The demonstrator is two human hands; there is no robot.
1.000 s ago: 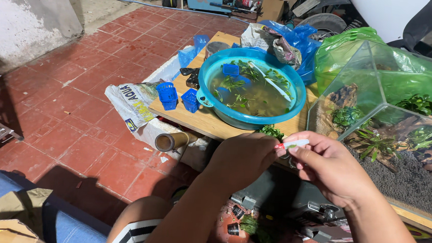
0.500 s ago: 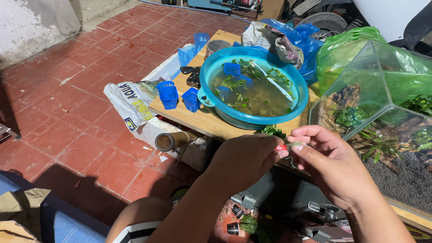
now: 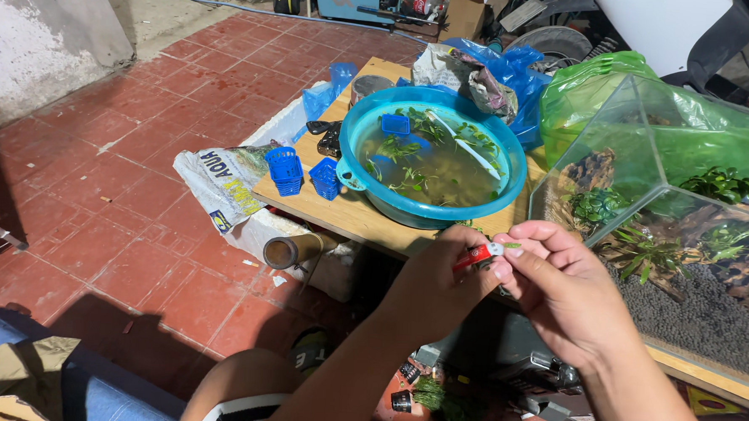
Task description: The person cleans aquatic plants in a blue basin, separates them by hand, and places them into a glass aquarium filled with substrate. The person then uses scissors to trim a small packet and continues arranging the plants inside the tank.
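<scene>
Near the frame's lower middle, I've drawn my left hand (image 3: 439, 281) and right hand (image 3: 561, 282) closer, both pinching 1 small red tube (image 3: 476, 254) below the blue basin (image 3: 431, 158).

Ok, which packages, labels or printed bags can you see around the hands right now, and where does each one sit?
Printed sack: flat on the red tiles, left of the wooden board; white with green and yellow print.
Cardboard box: top of view, behind the basin; brown, open flaps.
Bottle: beside that box; clear with a red label.
Small red-and-white item: pinched between left hand and right hand; too small to identify.
</scene>
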